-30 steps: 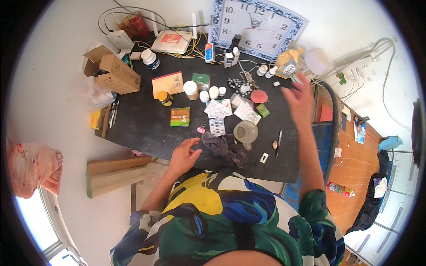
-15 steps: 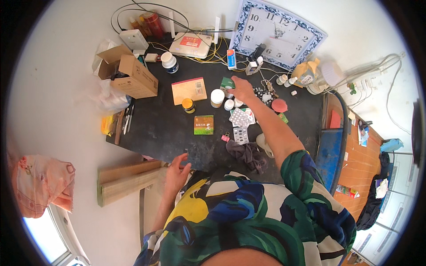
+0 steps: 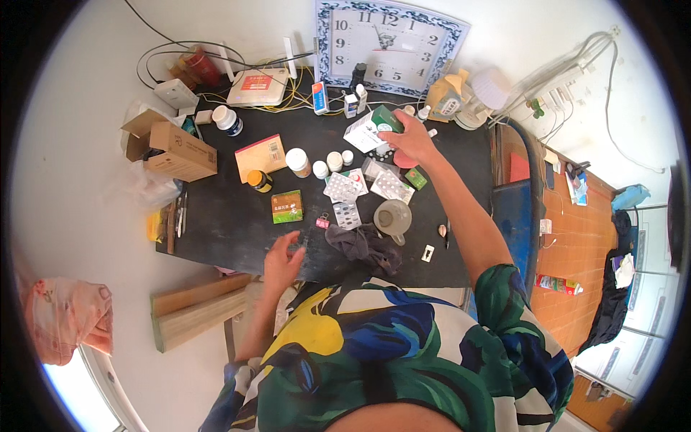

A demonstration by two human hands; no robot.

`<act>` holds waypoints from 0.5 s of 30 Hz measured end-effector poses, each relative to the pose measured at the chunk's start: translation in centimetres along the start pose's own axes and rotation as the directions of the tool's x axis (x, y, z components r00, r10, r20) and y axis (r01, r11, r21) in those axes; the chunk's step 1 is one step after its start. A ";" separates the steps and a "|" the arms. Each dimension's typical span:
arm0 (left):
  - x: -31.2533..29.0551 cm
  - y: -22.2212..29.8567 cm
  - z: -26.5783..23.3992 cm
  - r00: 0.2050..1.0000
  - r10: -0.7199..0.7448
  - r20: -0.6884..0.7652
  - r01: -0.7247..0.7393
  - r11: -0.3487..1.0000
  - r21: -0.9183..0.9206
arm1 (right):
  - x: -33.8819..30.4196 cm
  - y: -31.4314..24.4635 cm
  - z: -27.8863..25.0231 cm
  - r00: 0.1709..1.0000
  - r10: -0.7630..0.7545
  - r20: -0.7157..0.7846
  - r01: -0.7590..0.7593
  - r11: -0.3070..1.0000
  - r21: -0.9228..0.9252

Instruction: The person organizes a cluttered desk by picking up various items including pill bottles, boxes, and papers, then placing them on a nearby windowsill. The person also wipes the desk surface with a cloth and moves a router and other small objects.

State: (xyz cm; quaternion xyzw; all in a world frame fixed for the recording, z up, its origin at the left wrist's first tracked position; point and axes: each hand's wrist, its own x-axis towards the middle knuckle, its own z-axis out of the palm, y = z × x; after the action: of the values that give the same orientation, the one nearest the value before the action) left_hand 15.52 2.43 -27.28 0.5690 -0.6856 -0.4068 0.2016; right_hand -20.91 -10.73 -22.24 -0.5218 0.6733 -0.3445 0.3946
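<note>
well forward, the right hand [image 3: 413,137] arches, seemingly gripping a green-white box [image 3: 370,130].

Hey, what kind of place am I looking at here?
Probably a room in a home, though I can't be certain. The black table is crowded with small bottles and blister packs, and a white router and large clock stand at its back.
</note>
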 end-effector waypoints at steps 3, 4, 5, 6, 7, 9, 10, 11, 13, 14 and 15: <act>2.1 1.5 0.3 0.999 0.048 -0.024 -0.047 0.999 0.022 | -1.1 1.4 -1.5 0.988 -0.141 -0.070 0.125 0.972 -0.198; 2.6 1.8 0.3 0.998 0.055 -0.033 -0.055 0.998 0.025 | -1.5 1.7 -1.8 0.984 -0.164 -0.074 0.142 0.962 -0.235; 3.3 2.2 0.5 0.997 0.072 -0.031 -0.071 0.997 0.027 | -2.0 1.9 -2.4 0.980 -0.180 -0.090 0.150 0.950 -0.273; 3.7 2.5 0.7 0.997 0.077 -0.032 -0.076 0.996 0.040 | -2.4 2.0 -2.8 0.981 -0.177 -0.084 0.148 0.951 -0.273; 3.8 2.5 0.7 0.996 0.082 -0.039 -0.080 0.996 0.051 | -2.9 2.1 -2.8 0.961 -0.250 -0.118 0.198 0.920 -0.338; 3.6 1.8 1.1 0.994 0.103 -0.041 -0.101 0.993 0.059 | -4.8 0.2 -3.7 1.000 -0.008 -0.020 0.005 0.992 -0.127; 3.4 1.8 1.3 0.999 0.032 -0.005 -0.032 0.999 0.030 | -4.9 2.6 -3.7 0.964 -0.239 -0.115 0.199 0.939 -0.281; 3.0 1.5 1.5 1.000 0.025 0.010 -0.026 0.999 0.036 | -6.3 1.4 -4.3 0.989 -0.128 -0.069 0.115 0.979 -0.171; 2.8 1.3 2.5 0.998 0.026 0.058 -0.029 0.998 0.049 | -8.2 4.2 -6.3 0.964 -0.208 -0.164 0.144 0.932 -0.334; 2.4 0.7 2.9 0.997 0.050 0.066 -0.055 0.996 0.064 | -9.0 4.7 -7.6 0.959 -0.184 -0.214 0.107 0.938 -0.329; 2.3 0.3 3.5 0.994 0.077 0.075 -0.083 0.993 0.080 | -10.3 5.4 -9.5 0.950 -0.161 -0.267 0.069 0.944 -0.322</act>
State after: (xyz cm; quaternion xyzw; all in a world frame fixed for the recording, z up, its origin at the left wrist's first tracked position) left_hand 12.12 1.41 -29.50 0.5340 -0.7310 -0.3897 0.1692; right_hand -30.20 0.94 -20.96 -0.5597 0.7372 -0.3303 0.1846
